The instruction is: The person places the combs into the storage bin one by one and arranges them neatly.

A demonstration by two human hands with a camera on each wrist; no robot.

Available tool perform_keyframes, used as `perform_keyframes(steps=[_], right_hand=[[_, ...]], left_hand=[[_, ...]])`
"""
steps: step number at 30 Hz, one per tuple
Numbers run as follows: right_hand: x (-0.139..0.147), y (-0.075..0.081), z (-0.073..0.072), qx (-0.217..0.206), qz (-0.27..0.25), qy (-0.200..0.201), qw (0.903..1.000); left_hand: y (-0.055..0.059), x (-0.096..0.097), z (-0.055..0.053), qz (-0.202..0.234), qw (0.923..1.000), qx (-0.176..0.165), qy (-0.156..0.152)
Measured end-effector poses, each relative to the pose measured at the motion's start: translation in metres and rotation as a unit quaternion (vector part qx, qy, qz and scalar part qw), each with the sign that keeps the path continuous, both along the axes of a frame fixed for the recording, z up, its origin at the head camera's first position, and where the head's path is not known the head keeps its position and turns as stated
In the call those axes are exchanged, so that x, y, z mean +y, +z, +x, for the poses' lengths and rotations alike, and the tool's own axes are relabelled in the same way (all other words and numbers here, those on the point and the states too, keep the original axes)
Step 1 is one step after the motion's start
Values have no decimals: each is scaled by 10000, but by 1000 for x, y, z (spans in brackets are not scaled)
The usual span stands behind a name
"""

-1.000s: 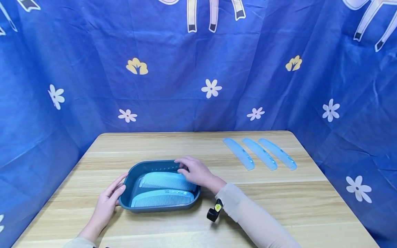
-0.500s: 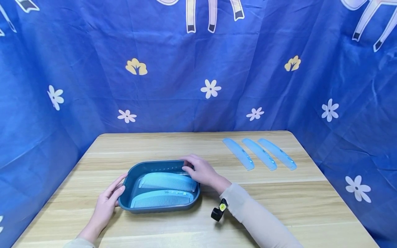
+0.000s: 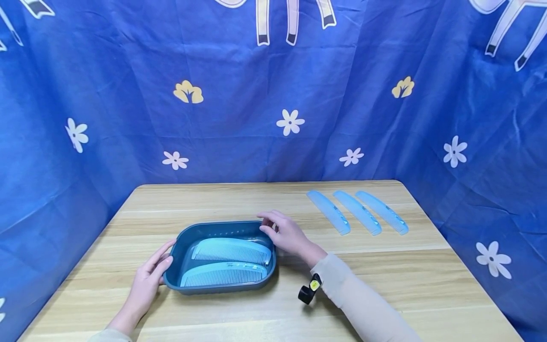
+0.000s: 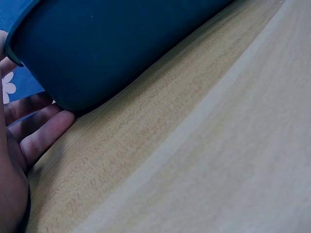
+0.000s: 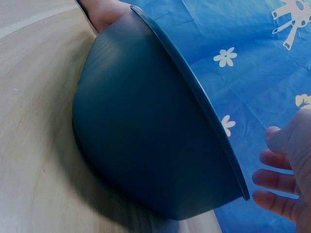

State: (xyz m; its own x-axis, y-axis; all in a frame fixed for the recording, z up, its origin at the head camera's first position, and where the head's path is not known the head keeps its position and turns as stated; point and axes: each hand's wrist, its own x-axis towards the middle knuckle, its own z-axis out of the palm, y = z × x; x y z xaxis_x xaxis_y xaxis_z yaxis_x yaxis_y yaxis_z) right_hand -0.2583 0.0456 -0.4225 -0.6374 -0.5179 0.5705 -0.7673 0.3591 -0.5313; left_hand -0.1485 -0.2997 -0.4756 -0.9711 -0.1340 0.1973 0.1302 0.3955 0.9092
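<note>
A dark teal plastic basin (image 3: 220, 288) stands on the table, with two light blue combs lying in it. The rear comb (image 3: 232, 249) and the front comb (image 3: 224, 274) lie roughly side by side, teeth facing the front. At the basin's left end my left hand (image 3: 143, 278) holds the rim; in the left wrist view its lower fingers (image 4: 48, 133) touch the basin's bottom corner. My right hand (image 3: 288, 235) hovers by the back right corner, fingers loosely bent and holding nothing. The right wrist view shows its fingertips (image 5: 265, 177) apart from the rim.
Three more light blue combs lie slanted in a row at the table's back right: left (image 3: 329, 212), middle (image 3: 357, 212) and right (image 3: 382, 212). A blue patterned cloth (image 3: 239, 133) surrounds the wooden table (image 3: 367, 270) at the back and sides.
My right hand has drawn back to the right, away from above the rear comb to outside the basin's back right corner. The left hand and the basin have stayed put.
</note>
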Motion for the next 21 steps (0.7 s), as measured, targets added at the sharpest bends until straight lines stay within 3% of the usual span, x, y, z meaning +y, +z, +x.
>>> perform_keyframes(steps=[9,21], right_hand=[[12,0,-3,-253,-65,-93,9996],[26,-13,-11,-303,-95,-296,9991]], left_hand=[[0,0,0,-9,10000,-5,29],[-3,-1,-1,172,9998,31,-63]])
